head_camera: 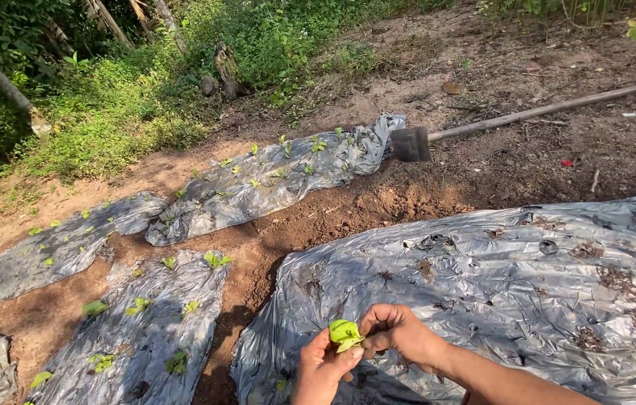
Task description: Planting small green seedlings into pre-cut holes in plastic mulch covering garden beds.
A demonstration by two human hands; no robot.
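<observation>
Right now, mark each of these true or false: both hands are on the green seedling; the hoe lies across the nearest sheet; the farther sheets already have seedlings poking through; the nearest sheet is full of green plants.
1. Both hands hold the small green seedling. True: the left hand and right hand meet on it.
2. The hoe lies across the nearest plastic sheet. False: it lies on bare soil beyond it.
3. The farther sheets have seedlings poking through. True.
4. The nearest sheet is full of green plants. False: it shows holes and soil.
</observation>
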